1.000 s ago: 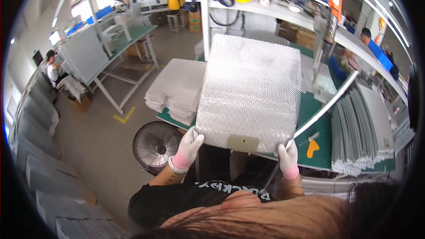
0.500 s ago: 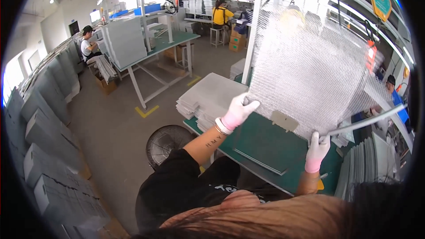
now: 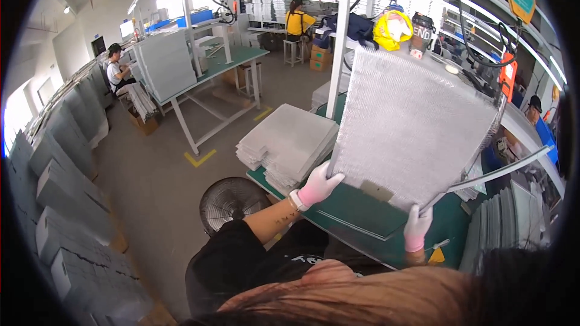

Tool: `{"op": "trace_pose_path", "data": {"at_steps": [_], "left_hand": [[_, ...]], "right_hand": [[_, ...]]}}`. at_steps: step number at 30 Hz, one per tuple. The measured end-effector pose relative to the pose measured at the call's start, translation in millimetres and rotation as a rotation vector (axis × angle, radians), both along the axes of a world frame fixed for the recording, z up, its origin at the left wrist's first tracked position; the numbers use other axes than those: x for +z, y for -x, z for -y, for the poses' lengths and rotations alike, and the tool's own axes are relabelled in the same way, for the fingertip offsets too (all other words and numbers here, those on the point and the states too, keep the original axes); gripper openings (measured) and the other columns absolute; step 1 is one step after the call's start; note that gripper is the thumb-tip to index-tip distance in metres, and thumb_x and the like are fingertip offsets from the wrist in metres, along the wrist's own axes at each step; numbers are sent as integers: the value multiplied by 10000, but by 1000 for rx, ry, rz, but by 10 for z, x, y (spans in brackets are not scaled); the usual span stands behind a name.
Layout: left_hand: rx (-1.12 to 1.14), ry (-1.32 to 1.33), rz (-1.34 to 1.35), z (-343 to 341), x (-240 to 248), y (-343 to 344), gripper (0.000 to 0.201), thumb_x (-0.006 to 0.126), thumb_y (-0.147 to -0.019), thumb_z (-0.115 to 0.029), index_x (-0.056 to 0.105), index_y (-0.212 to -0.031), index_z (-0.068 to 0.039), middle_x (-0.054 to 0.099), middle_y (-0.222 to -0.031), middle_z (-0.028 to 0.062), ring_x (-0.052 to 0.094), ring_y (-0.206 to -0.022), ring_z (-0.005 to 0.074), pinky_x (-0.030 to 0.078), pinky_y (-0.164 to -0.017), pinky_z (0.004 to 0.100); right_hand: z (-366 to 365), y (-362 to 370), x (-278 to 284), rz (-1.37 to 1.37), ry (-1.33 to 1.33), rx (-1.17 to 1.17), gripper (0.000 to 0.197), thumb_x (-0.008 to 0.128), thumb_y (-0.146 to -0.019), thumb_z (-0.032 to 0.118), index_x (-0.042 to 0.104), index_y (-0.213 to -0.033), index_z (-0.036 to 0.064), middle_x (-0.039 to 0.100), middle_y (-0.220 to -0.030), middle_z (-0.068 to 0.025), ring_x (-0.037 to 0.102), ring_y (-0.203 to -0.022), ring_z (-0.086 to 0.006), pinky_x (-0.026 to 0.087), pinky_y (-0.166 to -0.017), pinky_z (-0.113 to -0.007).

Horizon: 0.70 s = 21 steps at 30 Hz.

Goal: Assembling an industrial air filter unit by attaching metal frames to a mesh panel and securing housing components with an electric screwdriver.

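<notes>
A large silvery metal mesh sheet (image 3: 411, 127) is tilted up in front of me above the green worktable (image 3: 450, 235). My left hand (image 3: 320, 186), in a white and pink glove, is closed on its lower left corner. On its lower right corner my right hand (image 3: 417, 227), gloved alike, is closed too. A small tan patch (image 3: 376, 191) shows at the sheet's lower edge. Below it, a thin metal frame strip (image 3: 353, 224) lies along the table's near edge. Left of the sheet sits a stack of pale mesh sheets (image 3: 296, 139) with uneven edges.
A curved grey strip (image 3: 501, 172) juts out beyond my right hand. Upright grey panels (image 3: 498, 223) stand at the table's right. A yellow scraper (image 3: 436, 255) lies near my right wrist. An orange tool (image 3: 507, 75) hangs at the right. On the floor stands a fan (image 3: 232, 205).
Both hands have moved slightly left and down with the mesh sheet. The sheet has tipped, so its face looks denser and its top edge lower, uncovering a yellow bag and a dark cup behind.
</notes>
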<state>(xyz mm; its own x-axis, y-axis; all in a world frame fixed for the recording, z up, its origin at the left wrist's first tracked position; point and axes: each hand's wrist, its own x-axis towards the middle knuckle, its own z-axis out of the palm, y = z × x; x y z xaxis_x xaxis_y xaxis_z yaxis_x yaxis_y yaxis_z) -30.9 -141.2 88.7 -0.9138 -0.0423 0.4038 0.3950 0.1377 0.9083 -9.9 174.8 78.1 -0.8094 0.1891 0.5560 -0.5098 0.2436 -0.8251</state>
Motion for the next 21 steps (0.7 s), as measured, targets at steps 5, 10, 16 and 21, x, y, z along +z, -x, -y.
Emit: {"op": "trace_pose_path", "data": {"at_steps": [5,10,16,21], "left_hand": [[-209,-22,158,137,-744,-112,406,679,-887,-124,564,-1244,33,669,-1105,87,614,-1018,135,480,-935,302],[-392,-217,58,243,184,-23,516,616,-835,3,507,-1340,14,621,-1216,34,574,-1111,123,464,-979,313],[-192,-221,-41,75,169,94,314,621,-923,-57,588,-1225,23,656,-1117,16,594,-1006,100,481,-899,276],[-145,-223,-99,43,-184,-58,319,629,-936,-101,583,-1224,29,654,-1106,19,579,-986,82,476,-875,272]], "right_hand": [[-237,-194,-483,211,-252,222,378,500,-876,-22,542,-1248,-75,631,-1141,-126,592,-1104,-209,453,-970,-333],[9,-104,369,-137,288,202,395,492,-876,-34,535,-1267,-68,628,-1145,-87,584,-1114,-192,443,-978,-314],[49,13,343,-66,66,10,314,486,-917,-12,537,-1225,-54,611,-1138,-88,565,-1035,-169,437,-948,-313],[26,-82,-69,-25,23,27,332,488,-927,1,513,-1253,-57,588,-1172,-112,558,-1070,-205,420,-983,-323]]}}
